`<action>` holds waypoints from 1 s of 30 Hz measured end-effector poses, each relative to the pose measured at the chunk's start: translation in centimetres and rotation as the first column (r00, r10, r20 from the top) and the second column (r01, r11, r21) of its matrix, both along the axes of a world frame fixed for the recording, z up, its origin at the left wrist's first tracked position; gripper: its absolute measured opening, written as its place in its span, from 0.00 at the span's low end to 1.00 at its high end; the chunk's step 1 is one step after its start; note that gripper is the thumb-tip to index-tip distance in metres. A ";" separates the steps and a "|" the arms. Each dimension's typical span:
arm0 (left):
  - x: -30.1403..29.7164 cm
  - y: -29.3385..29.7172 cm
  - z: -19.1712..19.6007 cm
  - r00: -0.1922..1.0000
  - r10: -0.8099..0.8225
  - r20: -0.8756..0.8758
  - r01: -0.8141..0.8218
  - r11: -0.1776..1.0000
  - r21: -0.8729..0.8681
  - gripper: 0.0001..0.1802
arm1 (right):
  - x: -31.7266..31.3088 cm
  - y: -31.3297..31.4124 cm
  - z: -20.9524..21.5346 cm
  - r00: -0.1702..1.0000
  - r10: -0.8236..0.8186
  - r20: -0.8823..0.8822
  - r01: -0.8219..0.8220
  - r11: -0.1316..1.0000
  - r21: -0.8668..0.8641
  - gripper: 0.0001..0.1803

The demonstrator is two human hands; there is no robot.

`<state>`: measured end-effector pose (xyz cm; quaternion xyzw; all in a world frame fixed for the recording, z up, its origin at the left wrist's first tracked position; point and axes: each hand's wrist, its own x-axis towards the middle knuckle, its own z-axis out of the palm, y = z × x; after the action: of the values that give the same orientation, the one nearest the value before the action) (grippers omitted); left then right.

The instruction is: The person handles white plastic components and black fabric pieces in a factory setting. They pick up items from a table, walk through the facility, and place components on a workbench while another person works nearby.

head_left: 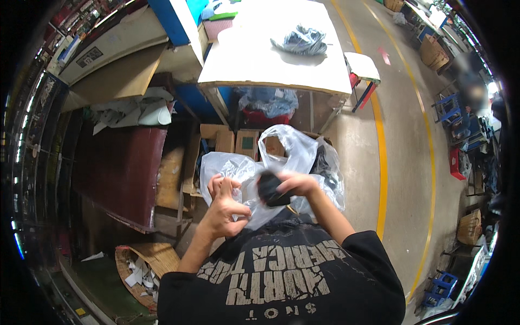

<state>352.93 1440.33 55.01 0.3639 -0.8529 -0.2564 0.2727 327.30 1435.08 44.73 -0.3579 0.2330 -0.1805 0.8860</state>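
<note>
My right hand (301, 184) is closed around a dark, bundled item (272, 188), blurred by motion; it looks like folded black cloth, but its exact kind cannot be made out. Beside it on the left, my left hand (225, 210) has its fingers curled at the edge of a clear plastic bag (265, 215) and seems to grip it. Under and beyond both hands spreads more clear plastic, with one bag (290, 142) standing up at the far side. Black items (325, 162) show through the plastic on the right.
Ahead stands a white-topped table (260, 67) with a plastic-wrapped bundle (304, 41) on it. Cardboard boxes (218, 138) sit below. A stool (362, 67) is at the table's right. A wicker basket (123, 265) with scraps lies at the lower left. Yellow lines (382, 179) mark the floor.
</note>
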 end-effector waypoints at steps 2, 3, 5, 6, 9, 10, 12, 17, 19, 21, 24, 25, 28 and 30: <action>-0.5 0.2 0.0 1.000 -0.008 -0.023 0.006 0.996 -0.088 0.06 | 4.5 -0.6 -3.0 0.815 0.466 -0.344 -0.516 0.854 -0.066 0.32; -0.7 0.2 0.0 0.997 -0.027 -0.075 0.013 0.984 -0.180 0.08 | 7.3 -0.6 -4.8 0.630 0.655 -0.418 -0.710 0.703 0.031 0.33; -0.7 0.7 0.0 0.988 -0.065 -0.142 0.040 0.984 -0.174 0.10 | 9.9 1.0 -8.3 0.450 0.526 -0.721 -0.715 0.696 0.062 0.37; -0.6 0.9 -0.1 0.987 -0.077 -0.141 0.048 0.979 -0.199 0.10 | 10.7 1.3 -10.0 0.396 0.396 -0.828 -0.685 0.728 0.021 0.36; 0.9 1.3 -0.9 0.984 0.002 -0.179 -0.030 0.988 -0.150 0.11 | 10.5 0.4 -13.8 0.475 0.074 -0.877 -0.660 0.690 -0.299 0.33; 1.8 1.3 -1.3 0.983 0.057 -0.173 -0.082 0.986 -0.143 0.12 | 9.9 -0.2 -14.4 0.476 0.050 -0.878 -0.593 0.756 -0.279 0.33; 3.7 0.7 -2.4 0.954 0.173 -0.246 -0.196 0.978 -0.070 0.10 | 8.2 -1.8 -14.7 0.352 -0.056 -0.934 -0.556 0.791 -0.257 0.33; 7.7 -2.7 -8.3 0.919 0.358 -0.162 -0.359 0.933 0.026 0.06 | 5.2 -3.8 -11.8 0.513 -0.240 -0.824 -0.306 0.846 -0.437 0.45; 8.4 -4.0 -11.7 0.928 0.368 -0.058 -0.367 0.930 0.018 0.06 | 4.9 -3.8 -10.4 0.346 -0.299 -0.889 -0.307 0.859 -0.408 0.44; 8.3 -5.4 -15.9 0.915 0.397 -0.079 -0.396 0.918 0.023 0.07 | 4.2 -3.2 -9.6 0.305 -0.449 -0.840 -0.237 0.818 -0.523 0.38; 7.4 -6.5 -23.5 0.883 0.459 0.097 -0.468 0.850 0.240 0.11 | 2.0 -0.9 -9.6 0.394 -0.539 -0.745 -0.046 0.798 -0.601 0.25; 7.3 -6.2 -26.1 0.881 0.426 0.204 -0.471 0.827 0.306 0.14 | 0.9 0.5 -10.0 0.396 -0.542 -0.741 0.020 0.812 -0.583 0.23; 7.0 -4.8 -33.3 0.826 0.219 0.519 -0.481 0.755 0.446 0.20 | -3.2 7.1 -12.5 0.389 -0.674 -0.628 0.304 0.737 -0.603 0.20; 6.8 -3.3 -37.3 0.728 0.046 0.684 -0.546 0.642 0.538 0.25 | -6.5 13.0 -15.3 0.289 -0.666 -0.688 0.412 0.735 -0.538 0.20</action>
<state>359.76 1437.02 17.69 0.6454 -0.6475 -0.3797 -0.1414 320.76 1448.07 29.44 -0.4074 0.7169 -0.2991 0.4802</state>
